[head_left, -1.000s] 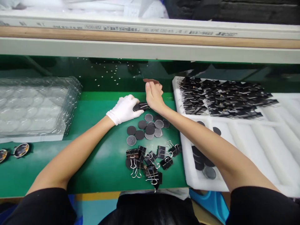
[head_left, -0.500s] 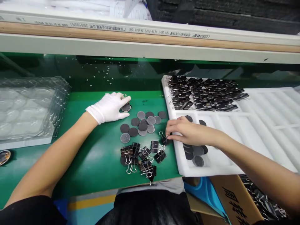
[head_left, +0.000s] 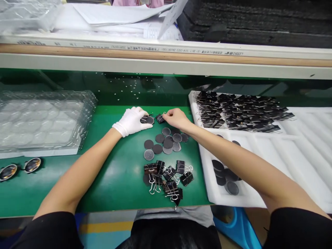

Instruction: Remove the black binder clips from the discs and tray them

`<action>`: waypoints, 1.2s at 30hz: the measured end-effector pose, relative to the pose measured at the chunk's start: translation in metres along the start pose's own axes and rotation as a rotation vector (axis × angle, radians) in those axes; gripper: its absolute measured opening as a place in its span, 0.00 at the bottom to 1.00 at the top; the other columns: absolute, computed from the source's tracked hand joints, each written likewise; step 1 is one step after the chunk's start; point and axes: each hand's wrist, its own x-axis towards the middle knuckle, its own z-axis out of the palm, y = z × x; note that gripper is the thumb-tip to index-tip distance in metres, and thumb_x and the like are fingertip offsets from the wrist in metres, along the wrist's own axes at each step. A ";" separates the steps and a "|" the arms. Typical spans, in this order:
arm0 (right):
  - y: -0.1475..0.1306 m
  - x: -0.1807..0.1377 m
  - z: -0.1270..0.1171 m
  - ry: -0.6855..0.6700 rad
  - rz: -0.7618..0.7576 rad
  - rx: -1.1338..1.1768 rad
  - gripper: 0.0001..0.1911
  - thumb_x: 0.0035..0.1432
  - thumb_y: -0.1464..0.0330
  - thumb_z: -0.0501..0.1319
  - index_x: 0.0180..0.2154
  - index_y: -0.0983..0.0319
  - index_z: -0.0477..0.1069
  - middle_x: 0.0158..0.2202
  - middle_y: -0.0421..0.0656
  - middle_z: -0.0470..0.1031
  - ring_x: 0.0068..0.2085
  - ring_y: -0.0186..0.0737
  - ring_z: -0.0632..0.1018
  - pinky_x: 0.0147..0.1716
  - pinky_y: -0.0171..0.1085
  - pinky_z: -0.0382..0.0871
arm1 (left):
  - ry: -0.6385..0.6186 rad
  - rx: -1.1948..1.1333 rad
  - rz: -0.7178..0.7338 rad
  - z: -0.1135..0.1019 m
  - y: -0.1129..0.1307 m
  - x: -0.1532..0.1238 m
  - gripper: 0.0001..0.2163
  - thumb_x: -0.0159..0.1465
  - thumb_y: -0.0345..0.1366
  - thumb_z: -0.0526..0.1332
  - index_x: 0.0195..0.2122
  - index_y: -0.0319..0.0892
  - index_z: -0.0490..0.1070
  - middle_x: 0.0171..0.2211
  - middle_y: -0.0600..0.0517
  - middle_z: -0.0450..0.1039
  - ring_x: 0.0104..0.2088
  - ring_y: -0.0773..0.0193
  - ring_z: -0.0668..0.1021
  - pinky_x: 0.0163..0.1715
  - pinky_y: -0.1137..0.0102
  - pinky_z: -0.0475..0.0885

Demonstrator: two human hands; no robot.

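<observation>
My left hand [head_left: 131,121], in a white glove, rests on the green table and pinches a dark round disc [head_left: 147,120] at its fingertips. My bare right hand [head_left: 176,118] is closed on a small black binder clip [head_left: 160,118] and holds it right beside that disc. Below the hands lies a loose group of grey and black discs [head_left: 166,141]. Nearer to me sits a pile of black binder clips [head_left: 167,176].
A white foam tray [head_left: 259,193] on the right holds a heap of binder clips [head_left: 238,110] at the back and several discs [head_left: 224,176] in front. Stacked clear blister trays [head_left: 44,121] stand at the left, with two oval metal pieces [head_left: 20,167] near them. A shelf rail [head_left: 166,55] overhangs the back.
My right hand has gone from the clip pile near the tray's edge up to my left hand, carrying a binder clip. My left hand stays on the disc.
</observation>
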 end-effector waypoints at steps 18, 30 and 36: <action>-0.029 0.059 0.035 0.048 -0.057 -0.103 0.28 0.71 0.51 0.39 0.64 0.51 0.61 0.66 0.51 0.57 0.69 0.57 0.56 0.67 0.63 0.49 | 0.036 -0.017 -0.034 0.008 0.007 0.006 0.28 0.61 0.62 0.63 0.47 0.41 0.78 0.42 0.43 0.76 0.44 0.46 0.76 0.39 0.61 0.64; -0.005 0.064 0.040 0.133 -0.104 -0.153 0.30 0.71 0.53 0.36 0.66 0.54 0.57 0.68 0.51 0.57 0.71 0.52 0.53 0.67 0.60 0.47 | 0.033 -0.035 -0.003 0.012 0.005 0.006 0.29 0.61 0.63 0.62 0.48 0.40 0.77 0.43 0.42 0.75 0.45 0.46 0.76 0.43 0.59 0.65; 0.000 0.064 0.042 0.172 -0.123 -0.121 0.29 0.72 0.55 0.36 0.66 0.55 0.57 0.67 0.51 0.58 0.70 0.52 0.54 0.67 0.61 0.47 | 0.046 -0.010 0.016 0.016 0.019 0.012 0.31 0.62 0.64 0.62 0.47 0.38 0.76 0.42 0.42 0.74 0.45 0.46 0.76 0.42 0.59 0.63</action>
